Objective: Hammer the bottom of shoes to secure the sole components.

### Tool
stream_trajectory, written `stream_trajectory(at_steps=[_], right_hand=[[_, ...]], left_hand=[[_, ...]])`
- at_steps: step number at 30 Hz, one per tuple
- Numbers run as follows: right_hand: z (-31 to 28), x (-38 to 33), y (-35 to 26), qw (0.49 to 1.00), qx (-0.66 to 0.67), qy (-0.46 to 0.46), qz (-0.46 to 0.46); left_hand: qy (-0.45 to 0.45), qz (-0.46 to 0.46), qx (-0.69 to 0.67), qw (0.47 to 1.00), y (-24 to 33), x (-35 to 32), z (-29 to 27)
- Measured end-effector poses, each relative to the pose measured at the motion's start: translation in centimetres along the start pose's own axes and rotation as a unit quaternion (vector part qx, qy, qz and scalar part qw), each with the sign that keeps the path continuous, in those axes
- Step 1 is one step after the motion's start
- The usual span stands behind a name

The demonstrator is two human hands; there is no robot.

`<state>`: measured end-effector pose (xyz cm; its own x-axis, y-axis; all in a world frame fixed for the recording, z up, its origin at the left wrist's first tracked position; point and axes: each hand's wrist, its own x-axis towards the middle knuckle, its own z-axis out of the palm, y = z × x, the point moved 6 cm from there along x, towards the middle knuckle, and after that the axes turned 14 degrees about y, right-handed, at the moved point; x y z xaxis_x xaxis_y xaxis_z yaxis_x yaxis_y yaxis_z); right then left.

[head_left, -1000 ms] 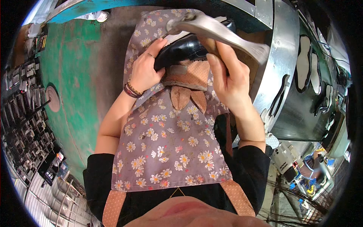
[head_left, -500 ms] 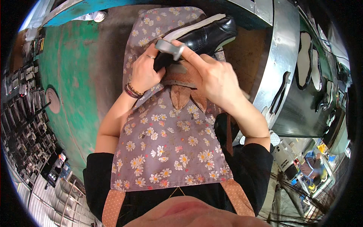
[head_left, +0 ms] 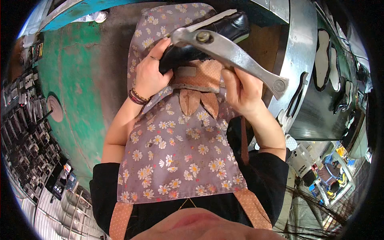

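Left hand curled round left end of black shoe. Shoe lies aslant over floral apron, pale strip along upper edge; probably light, firm, glossy surface likely slippery; best gripped round end. Metal hammer hangs above shoe, looks heavy, rigid; handle best hold. Right hand closed, apparently round hammer's handle, mostly hidden.

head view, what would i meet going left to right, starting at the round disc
Round disc → left hand → apron's polka-dot patch → right hand → black-rimmed pale sole.
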<state>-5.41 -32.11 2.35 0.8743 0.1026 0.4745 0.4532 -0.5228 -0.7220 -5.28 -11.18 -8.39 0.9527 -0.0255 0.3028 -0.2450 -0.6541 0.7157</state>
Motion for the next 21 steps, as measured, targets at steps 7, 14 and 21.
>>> stream_trajectory(at_steps=[7, 14, 21], right_hand=[[-0.6, -0.7, 1.8, 0.995, -0.069, -0.027, -0.069], [0.4, -2.0, 4.5, 0.981, -0.164, -0.106, -0.011], [-0.5, -0.6, 2.9, 0.996, -0.065, -0.039, -0.055]], left_hand=[[-0.013, -0.018, -0.023, 0.999, -0.6, -0.2, -0.1], [-0.021, -0.019, -0.032, 0.999, -0.6, 0.3, 0.2], [-0.038, -0.043, -0.036, 0.998, -0.6, 0.5, -0.3]])
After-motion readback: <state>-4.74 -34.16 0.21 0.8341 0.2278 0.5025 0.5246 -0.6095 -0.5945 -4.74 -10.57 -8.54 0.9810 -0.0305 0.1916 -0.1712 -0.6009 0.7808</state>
